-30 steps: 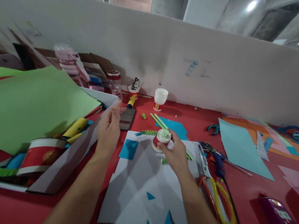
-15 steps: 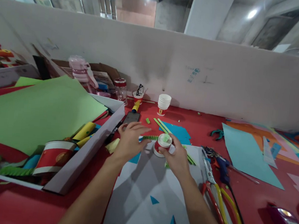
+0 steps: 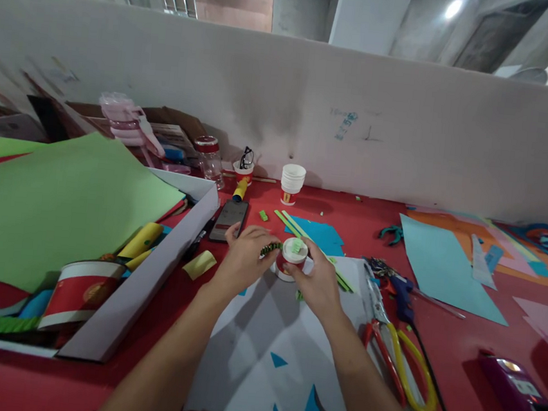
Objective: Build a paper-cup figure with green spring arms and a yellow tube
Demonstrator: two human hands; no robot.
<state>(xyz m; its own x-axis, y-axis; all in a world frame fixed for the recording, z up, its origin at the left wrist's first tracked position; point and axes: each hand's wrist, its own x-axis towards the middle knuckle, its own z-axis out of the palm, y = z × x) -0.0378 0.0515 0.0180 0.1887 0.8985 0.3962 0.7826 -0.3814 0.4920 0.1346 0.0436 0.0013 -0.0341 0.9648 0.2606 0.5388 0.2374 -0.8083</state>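
My right hand (image 3: pixel 318 276) is wrapped round a small red and white paper cup (image 3: pixel 292 259) with a light green folded piece (image 3: pixel 296 246) on its top. At the cup's left side, my left hand (image 3: pixel 248 255) pinches a dark green pleated paper strip (image 3: pixel 270 249), its fingers partly covering it. The cup rests at the upper part of a white sheet (image 3: pixel 274 328). Beyond the cup lie blue paper (image 3: pixel 322 235) and thin light green strips (image 3: pixel 288 223).
A box (image 3: pixel 150 284) with green paper and a large cup stands at left. Behind are stacked cups (image 3: pixel 291 183) and a phone (image 3: pixel 230 219). To the right lie yellow-handled scissors (image 3: pixel 413 371), a glue gun (image 3: pixel 403 299), pliers (image 3: pixel 391 234) and a purple device (image 3: pixel 520 397).
My left hand has closed in on the pleated strip, which now shows much shorter between its fingers and the cup. The camera view has shifted slightly; my right hand still holds the cup.
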